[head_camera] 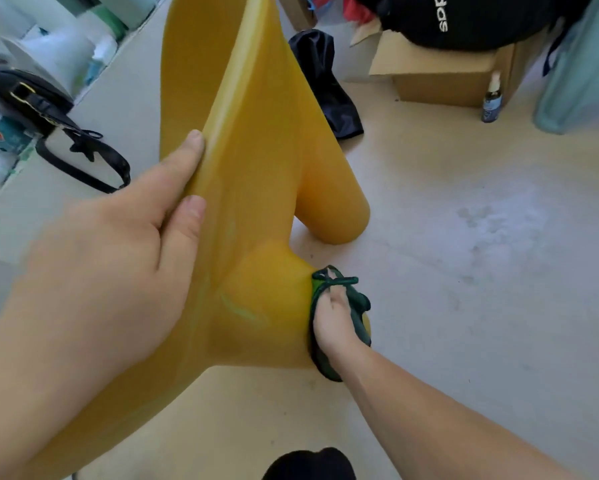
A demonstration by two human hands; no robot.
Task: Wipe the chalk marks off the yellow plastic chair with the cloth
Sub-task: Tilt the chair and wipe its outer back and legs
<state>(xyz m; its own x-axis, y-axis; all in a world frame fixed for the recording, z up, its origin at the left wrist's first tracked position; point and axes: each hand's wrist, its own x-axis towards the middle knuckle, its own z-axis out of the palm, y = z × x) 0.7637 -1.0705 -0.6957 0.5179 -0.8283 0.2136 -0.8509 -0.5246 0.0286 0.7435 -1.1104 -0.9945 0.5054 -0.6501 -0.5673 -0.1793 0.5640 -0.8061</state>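
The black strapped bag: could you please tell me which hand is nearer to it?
Left. The left hand grips the yellow chair by its edge just right of the bag; the right hand presses the cloth on the chair's far side.

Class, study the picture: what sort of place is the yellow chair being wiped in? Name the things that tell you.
Probably a lived-in room at home, perhaps used for storage: a black backpack sits on an open cardboard box, and a small bottle stands on the bare floor beside it.
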